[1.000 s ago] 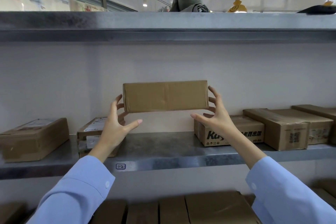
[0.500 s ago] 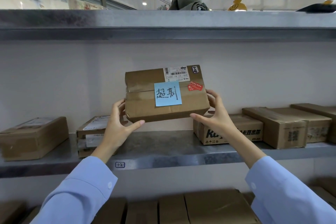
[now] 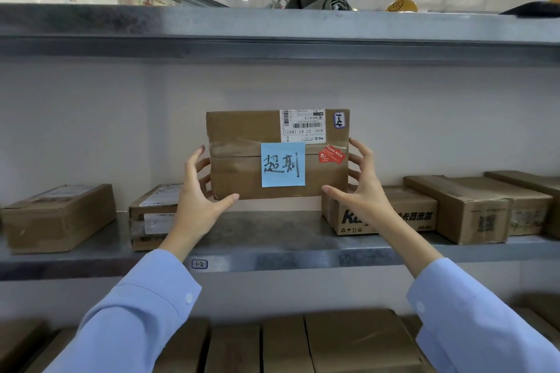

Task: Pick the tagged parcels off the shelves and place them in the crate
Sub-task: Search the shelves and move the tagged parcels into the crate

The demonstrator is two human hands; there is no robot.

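Parcel (image 3: 239, 172) lifted off shelf (image 3: 272, 230), left hand (image 3: 197, 203) and right hand (image 3: 363, 191) clasping its 9 and 3 o'clock ends; crate unseen, placing remains.

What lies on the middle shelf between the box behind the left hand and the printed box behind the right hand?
Nothing: the head view shows the bare metal shelf there. The left hand and right hand hold the tagged parcel above it.
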